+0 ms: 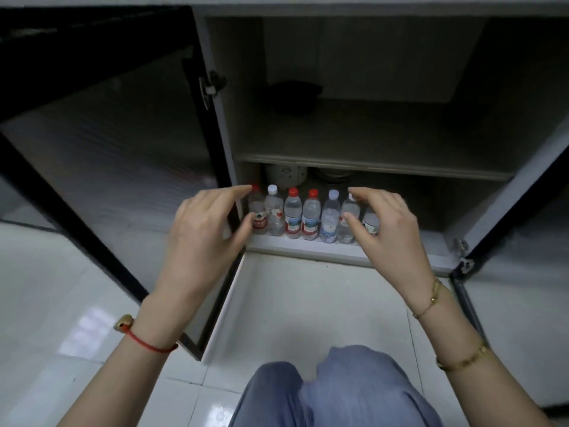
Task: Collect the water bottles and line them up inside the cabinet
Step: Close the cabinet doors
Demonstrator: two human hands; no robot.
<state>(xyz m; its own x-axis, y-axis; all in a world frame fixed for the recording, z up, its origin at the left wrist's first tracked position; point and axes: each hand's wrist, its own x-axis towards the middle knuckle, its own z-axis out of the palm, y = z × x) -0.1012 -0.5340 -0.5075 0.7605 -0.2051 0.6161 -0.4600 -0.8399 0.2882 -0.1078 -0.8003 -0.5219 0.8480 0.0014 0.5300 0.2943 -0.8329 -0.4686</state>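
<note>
- Seven water bottles (311,217) are stood upright in a row at the front edge of the cabinet's (354,254) bottom shelf, touching one another.
- The left end bottle (258,214) is flanked by the left hand (209,229), fingers spread apart; contact cannot be told.
- The right hand (385,226), fingers loosely curved, is held over the right-end bottles, partly hiding them.
- Both cabinet doors (101,124) are swung open above the white tiled floor (292,303).
</note>
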